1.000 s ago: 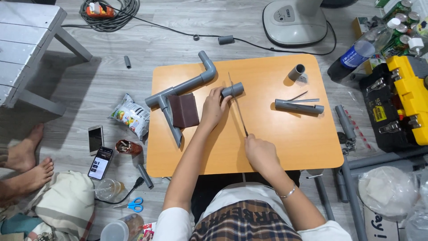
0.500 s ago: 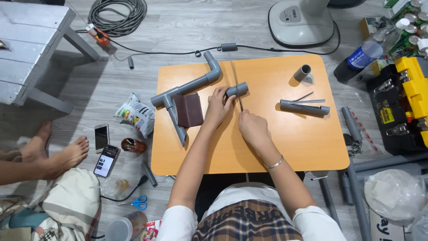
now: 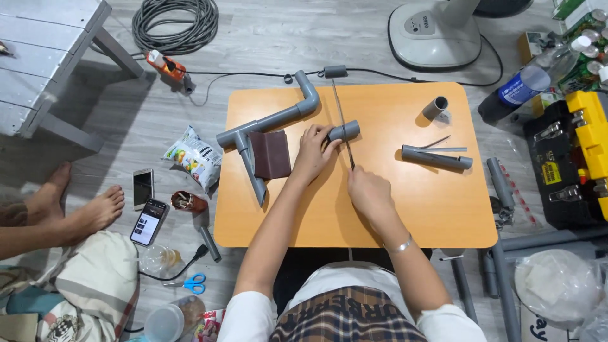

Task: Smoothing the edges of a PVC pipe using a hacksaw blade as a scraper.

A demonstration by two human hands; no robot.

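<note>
Left hand [image 3: 311, 152] clamps a short grey pipe piece [image 3: 344, 131] flat on the orange low table [image 3: 380, 215], fingers wrapped over its left end. Right hand [image 3: 368, 190] is closed around the near end of a thin saw blade [image 3: 342, 123]; blade runs straight away from the person, crosses the pipe piece near its middle and reaches past the table's far edge. Blade touches pipe piece.

Just left of the left hand: a dark brown sandpaper sheet [image 3: 270, 154], lying partly over a grey pipe assy w/ tee and elbow [image 3: 269, 120] that runs diagonally toward the far edge. Right of the blade, well apart: a longer grey pipe length [image 3: 437, 158] w/ two thin rods beside it, and a short pipe stub [image 3: 436, 106] nearer the far right corner.

Floor, left of table: snack bag [image 3: 195, 155], two phones [image 3: 144, 202], blue-handled scissors [image 3: 193, 283], another person's bare feet [image 3: 82, 206]. Far side: coiled cable [image 3: 174, 25], white fan base [image 3: 434, 35]. Right: yellow-black toolbox [image 3: 579, 158], more grey pipes [image 3: 500, 253] on the floor
</note>
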